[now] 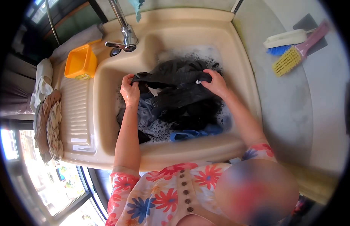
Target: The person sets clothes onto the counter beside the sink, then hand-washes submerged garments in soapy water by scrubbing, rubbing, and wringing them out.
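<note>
A dark grey-black garment [173,79] is stretched between my hands over the basin of a beige sink [241,64]. My left hand [129,91] grips one end of its band-like edge, fingers closed and wet. My right hand [217,83] pinches the other end, beside a small white tag [198,81]. The rest of the garment hangs into soapy water [160,132] among other dark clothes [193,115]. A blue cloth [192,134] floats near the basin's front wall. How far the garment reaches under the water is hidden.
A chrome faucet [126,35] stands at the back left of the basin. On the ribbed drainboard [75,120] sit a yellow-orange container [81,62] and folded cloths [48,124]. Two brushes, one white and blue [286,39], one pink and yellow [295,56], lie on the right ledge.
</note>
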The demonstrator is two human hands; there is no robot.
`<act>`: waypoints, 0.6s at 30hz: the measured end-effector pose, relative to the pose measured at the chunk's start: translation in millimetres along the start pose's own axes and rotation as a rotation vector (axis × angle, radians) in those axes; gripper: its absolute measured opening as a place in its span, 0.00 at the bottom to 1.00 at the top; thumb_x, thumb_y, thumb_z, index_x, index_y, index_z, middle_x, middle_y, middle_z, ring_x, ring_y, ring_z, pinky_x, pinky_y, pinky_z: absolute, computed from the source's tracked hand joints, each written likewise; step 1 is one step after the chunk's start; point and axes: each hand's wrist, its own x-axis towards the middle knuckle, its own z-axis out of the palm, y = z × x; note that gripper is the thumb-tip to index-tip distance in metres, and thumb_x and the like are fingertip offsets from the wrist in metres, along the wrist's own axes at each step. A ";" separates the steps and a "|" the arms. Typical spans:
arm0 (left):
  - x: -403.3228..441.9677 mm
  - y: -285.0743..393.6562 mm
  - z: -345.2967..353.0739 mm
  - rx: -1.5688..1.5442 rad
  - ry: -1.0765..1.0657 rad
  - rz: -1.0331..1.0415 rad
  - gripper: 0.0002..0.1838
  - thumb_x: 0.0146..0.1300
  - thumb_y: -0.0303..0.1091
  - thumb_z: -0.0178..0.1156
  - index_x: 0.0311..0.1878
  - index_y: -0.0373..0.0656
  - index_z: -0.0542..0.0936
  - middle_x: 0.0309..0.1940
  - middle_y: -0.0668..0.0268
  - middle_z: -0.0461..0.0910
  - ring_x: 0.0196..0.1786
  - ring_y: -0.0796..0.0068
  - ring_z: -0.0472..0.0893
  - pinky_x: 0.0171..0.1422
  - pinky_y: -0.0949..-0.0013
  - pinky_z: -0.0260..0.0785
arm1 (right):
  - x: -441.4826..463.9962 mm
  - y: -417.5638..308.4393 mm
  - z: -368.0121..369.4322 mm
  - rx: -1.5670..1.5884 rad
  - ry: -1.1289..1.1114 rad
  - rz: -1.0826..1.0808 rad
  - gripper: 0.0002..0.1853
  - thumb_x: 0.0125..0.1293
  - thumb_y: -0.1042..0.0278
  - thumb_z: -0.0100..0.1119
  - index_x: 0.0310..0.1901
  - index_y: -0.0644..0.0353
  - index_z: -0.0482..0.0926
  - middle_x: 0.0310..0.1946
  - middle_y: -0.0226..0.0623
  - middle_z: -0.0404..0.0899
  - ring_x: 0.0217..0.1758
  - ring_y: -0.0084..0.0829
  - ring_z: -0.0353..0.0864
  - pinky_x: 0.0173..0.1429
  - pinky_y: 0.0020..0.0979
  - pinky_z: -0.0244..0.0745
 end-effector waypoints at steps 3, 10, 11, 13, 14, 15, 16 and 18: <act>0.3 -1.0 1.3 -0.006 0.004 0.014 0.12 0.51 0.24 0.56 0.41 0.41 0.76 0.23 0.63 0.77 0.27 0.71 0.76 0.37 0.69 0.68 | -0.9 -14.0 3.2 -0.028 0.130 0.027 0.16 0.47 0.59 0.64 0.38 0.52 0.78 0.39 0.34 0.75 0.45 0.40 0.72 0.49 0.39 0.69; -1.2 2.8 0.8 -0.037 0.002 0.005 0.11 0.52 0.25 0.57 0.41 0.41 0.76 0.22 0.63 0.77 0.27 0.73 0.76 0.36 0.70 0.68 | -7.7 -30.2 8.2 -0.386 -0.075 0.198 0.16 0.48 0.54 0.63 0.36 0.55 0.78 0.43 0.30 0.73 0.53 0.34 0.67 0.52 0.44 0.64; -2.0 3.6 0.6 -0.023 0.003 0.012 0.11 0.52 0.25 0.57 0.41 0.41 0.76 0.22 0.63 0.77 0.27 0.74 0.76 0.36 0.70 0.67 | -9.2 -30.5 9.6 -0.413 -0.087 0.173 0.16 0.48 0.55 0.62 0.36 0.56 0.78 0.43 0.31 0.74 0.53 0.35 0.67 0.52 0.45 0.64; -2.0 4.2 2.2 -0.025 -0.003 0.025 0.12 0.52 0.24 0.57 0.41 0.41 0.76 0.22 0.64 0.77 0.27 0.74 0.76 0.35 0.71 0.67 | -11.4 -27.8 12.9 -0.465 -0.105 0.129 0.16 0.49 0.56 0.61 0.37 0.57 0.78 0.43 0.32 0.74 0.52 0.35 0.68 0.52 0.46 0.64; -1.7 1.7 2.6 -0.041 -0.008 0.028 0.12 0.52 0.24 0.57 0.41 0.41 0.76 0.22 0.64 0.77 0.27 0.75 0.76 0.35 0.71 0.67 | -10.7 -26.4 14.2 -0.478 -0.140 0.131 0.16 0.49 0.57 0.60 0.37 0.57 0.78 0.43 0.33 0.74 0.52 0.36 0.69 0.52 0.46 0.64; -1.5 -0.3 2.6 -0.057 -0.013 0.030 0.12 0.52 0.24 0.57 0.41 0.41 0.76 0.21 0.64 0.76 0.26 0.75 0.75 0.35 0.71 0.67 | -9.5 -25.0 15.5 -0.489 -0.176 0.133 0.16 0.49 0.57 0.60 0.38 0.57 0.78 0.43 0.33 0.75 0.52 0.37 0.69 0.52 0.47 0.64; -2.2 1.3 2.2 -0.049 -0.014 0.029 0.12 0.52 0.24 0.57 0.41 0.41 0.76 0.21 0.64 0.76 0.26 0.75 0.75 0.35 0.71 0.67 | -9.1 -22.3 16.7 -0.500 -0.211 0.135 0.16 0.49 0.58 0.59 0.38 0.57 0.77 0.43 0.34 0.75 0.52 0.38 0.70 0.52 0.48 0.64; -3.4 4.8 1.8 -0.033 -0.016 0.027 0.12 0.51 0.24 0.57 0.41 0.41 0.76 0.21 0.64 0.76 0.26 0.75 0.75 0.34 0.71 0.67 | -8.7 -12.5 16.2 -0.419 -0.105 0.075 0.12 0.49 0.60 0.58 0.33 0.58 0.78 0.34 0.38 0.78 0.40 0.40 0.77 0.44 0.44 0.70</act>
